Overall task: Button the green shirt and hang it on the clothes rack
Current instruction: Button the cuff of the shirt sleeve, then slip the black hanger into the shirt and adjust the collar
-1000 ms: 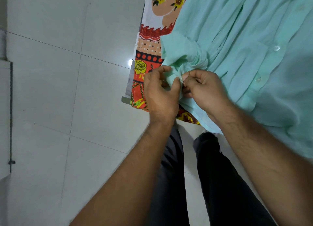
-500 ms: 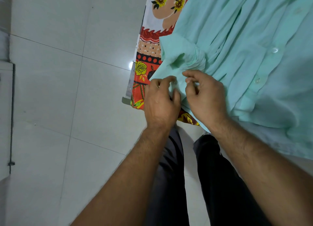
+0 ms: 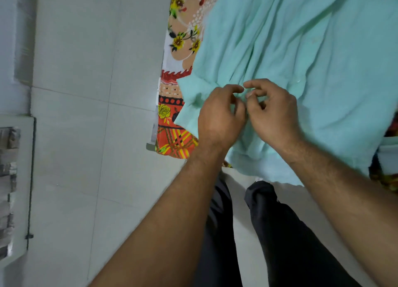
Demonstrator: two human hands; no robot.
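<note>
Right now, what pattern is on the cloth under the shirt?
The cloth has a floral print, yellow flowers on red, orange and white; head view.

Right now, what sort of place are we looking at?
Probably a bedroom at home: the green shirt lies spread on a floral bedsheet over what looks like a bed, with a pale tiled floor beside it.

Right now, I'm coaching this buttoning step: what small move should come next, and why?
Probably ease the button through its hole: left hand and right hand pinch the green shirt at one spot near its hem, fingertips almost meeting; the button itself is hidden.
</note>
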